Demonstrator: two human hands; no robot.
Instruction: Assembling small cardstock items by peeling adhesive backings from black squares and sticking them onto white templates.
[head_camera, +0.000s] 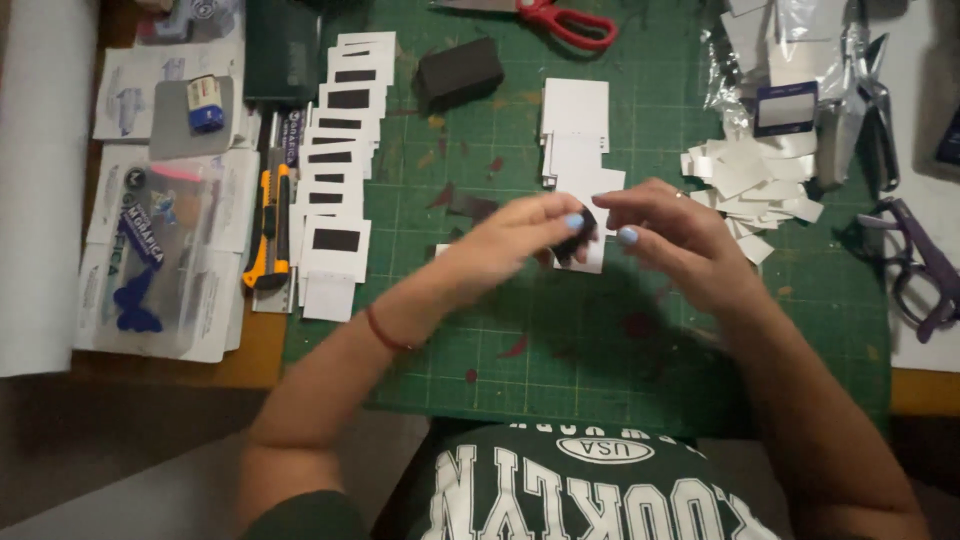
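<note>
Over the middle of a green cutting mat (640, 330), my left hand (510, 240) and my right hand (670, 235) meet around a small white card with a black piece (582, 245). Both hands pinch it between thumb and fingers, left from the left side, right from the right. Much of the card is hidden by my fingers. Just beyond the hands lies a short stack of blank white cards (575, 130).
A row of white cards with black rectangles (340, 170) runs down the mat's left side, beside a yellow utility knife (272, 225). A black block (458, 70), red scissors (560, 20), a heap of white paper strips (750, 180), purple scissors (925, 265) and packets (150, 250) surround the mat.
</note>
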